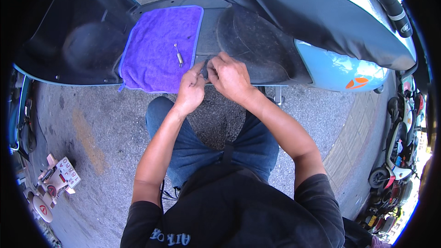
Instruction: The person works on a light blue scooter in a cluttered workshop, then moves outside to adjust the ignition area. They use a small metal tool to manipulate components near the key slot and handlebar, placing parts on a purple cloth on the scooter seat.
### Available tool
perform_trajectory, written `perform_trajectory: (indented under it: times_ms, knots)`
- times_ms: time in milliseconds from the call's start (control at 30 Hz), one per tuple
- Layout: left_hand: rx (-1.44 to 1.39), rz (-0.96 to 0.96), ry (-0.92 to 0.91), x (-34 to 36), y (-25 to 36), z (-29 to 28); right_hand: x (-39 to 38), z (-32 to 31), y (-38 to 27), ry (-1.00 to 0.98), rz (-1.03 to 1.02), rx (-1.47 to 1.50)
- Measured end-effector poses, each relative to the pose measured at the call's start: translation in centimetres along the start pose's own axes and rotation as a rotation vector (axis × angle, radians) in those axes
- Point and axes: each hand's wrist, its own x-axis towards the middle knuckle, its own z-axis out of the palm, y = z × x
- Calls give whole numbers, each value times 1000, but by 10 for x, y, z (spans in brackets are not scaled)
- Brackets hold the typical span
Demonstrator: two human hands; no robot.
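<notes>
My left hand (192,89) and my right hand (228,76) meet at the outer edge of a scooter's dark floorboard (208,32), fingers closed around a small dark part (206,66) that they mostly hide. Just left of them a purple towel (154,30) with a paler border lies spread on the floorboard. On the towel rests a small metal spring (179,59) with a thin hooked end.
The scooter's dark front shield (78,41) is at left, its black seat cover (317,16) and light blue panel (340,64) at right. Paved ground (105,128) surrounds my legs. Parked scooters (395,147) line the right edge; a pink two-wheeler (51,188) stands lower left.
</notes>
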Motion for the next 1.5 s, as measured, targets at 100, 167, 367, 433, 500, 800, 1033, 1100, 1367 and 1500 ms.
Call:
perform_trajectory:
  times_ms: [100,167,367,433,500,800,1033,1100,1367,1500]
  knots:
    - [118,-21,-72,2,3,-6,-1,3,-3,27,-110,65]
    - [129,-41,-108,2,6,-8,-1,2,-3,-31,-87,10]
    - [-165,-1,-16,-2,16,-1,9,-9,6,88,112,271]
    - [-239,-67,66,2,21,-6,11,-10,9,-15,308,843]
    - [-342,-170,138,2,26,-12,5,-15,14,-139,425,1367]
    - [-485,-262,59,-4,38,-21,-19,3,20,-382,251,2040]
    - [-367,-147,-30,-11,51,-11,-22,2,23,-409,183,2080]
    - [-326,-131,-39,-13,53,-9,-22,0,24,-418,156,2057]
    - [-333,-144,-38,-17,64,-4,-21,-5,28,-483,109,1990]
    - [-344,-136,-38,-19,66,-4,-19,-10,21,-421,173,1982]
